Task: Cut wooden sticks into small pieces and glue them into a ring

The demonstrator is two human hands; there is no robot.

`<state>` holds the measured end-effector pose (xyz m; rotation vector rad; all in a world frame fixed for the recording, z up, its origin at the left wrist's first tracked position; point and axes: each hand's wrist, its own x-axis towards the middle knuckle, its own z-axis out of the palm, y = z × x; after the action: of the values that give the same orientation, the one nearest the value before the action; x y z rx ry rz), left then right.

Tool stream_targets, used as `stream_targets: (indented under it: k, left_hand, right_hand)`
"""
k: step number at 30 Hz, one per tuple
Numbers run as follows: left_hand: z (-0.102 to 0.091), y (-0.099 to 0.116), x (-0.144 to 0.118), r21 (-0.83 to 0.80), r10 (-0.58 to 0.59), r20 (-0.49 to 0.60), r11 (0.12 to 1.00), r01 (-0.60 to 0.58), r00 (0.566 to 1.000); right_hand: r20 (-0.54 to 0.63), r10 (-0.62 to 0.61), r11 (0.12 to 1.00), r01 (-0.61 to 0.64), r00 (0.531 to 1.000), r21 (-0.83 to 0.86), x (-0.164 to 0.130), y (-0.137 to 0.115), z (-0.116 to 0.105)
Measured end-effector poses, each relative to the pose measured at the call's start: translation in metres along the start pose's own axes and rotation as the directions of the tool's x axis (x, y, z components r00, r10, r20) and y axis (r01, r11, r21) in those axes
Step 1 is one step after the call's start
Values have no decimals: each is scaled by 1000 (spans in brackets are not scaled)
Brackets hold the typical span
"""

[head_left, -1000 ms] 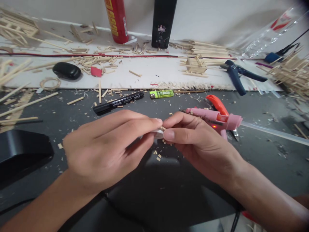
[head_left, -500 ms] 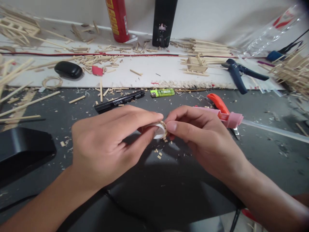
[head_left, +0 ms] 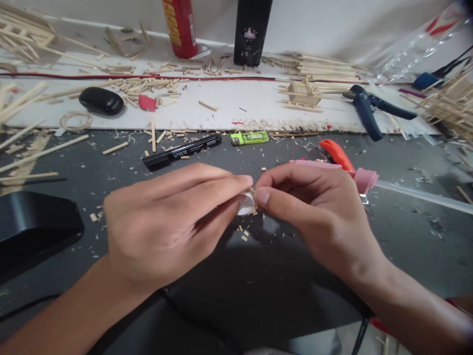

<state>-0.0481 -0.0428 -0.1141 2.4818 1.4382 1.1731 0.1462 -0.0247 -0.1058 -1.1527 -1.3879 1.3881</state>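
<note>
Small white tape-like ring [head_left: 246, 203] with tiny wooden bits pinched between left hand [head_left: 166, 227] and right hand [head_left: 318, 212] fingertips; pink glue gun [head_left: 332, 170] lies behind, untouched; piece seemingly mid-assembly.

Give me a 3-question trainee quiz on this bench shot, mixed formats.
1. True or false: the left hand and the right hand meet at a small white piece.
2. What lies right of the black marker? A) green lighter B) scissors C) tape roll
3. Fill in: the can by the back wall is ____.

Key: 1 true. 2 A, the green lighter. 3 red.
</note>
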Motion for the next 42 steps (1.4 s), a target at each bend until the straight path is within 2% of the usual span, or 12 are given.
stream_targets:
  k: [7,9,11,14,19,24,27,30,32,38,42]
  left_hand:
    - [3,-3,-3,11,52,-41,999,-52,998]
    - [4,-4,-2,6,34,-31,999,-33,999]
    - [5,-4,0,-17,-1,-54,1000,0,999]
    - [8,-2,1,-94,-92,-147,992,79,985]
    - [11,-2,-2,-96,-230,-204,972,214,952]
    - [13,0,-7,-131,-248,-261,967,220,933]
    - [16,4,-8,-215,-275,-279,952,219,920]
    - [19,8,-8,-266,-341,-293,926,266,893]
    - [21,10,-8,-271,-386,-285,910,313,877]
    - [23,10,-9,-300,-394,-294,903,307,871]
    - [18,10,-9,-310,-387,-250,900,306,887]
  right_hand:
    - [-6,19,1000,-19,1000,-9,0,4,0]
    - [-6,24,1000,-24,1000,-1,0,6,0]
    - [-5,20,1000,-20,1000,7,1,6,0]
    - [-6,-30,1000,30,1000,3,1,6,-1]
    - [-14,-170,977,166,985,-134,-3,7,2]
    - [0,-306,891,286,952,-352,-5,7,3]
    - [41,-424,779,388,905,-492,-3,6,2]
    - [81,-508,691,461,858,-557,-2,5,1]
    - [87,-519,674,470,850,-569,-2,6,0]
    - [98,-515,691,480,852,-541,-2,7,0]
    - [234,-469,713,522,852,-469,-1,7,-5]
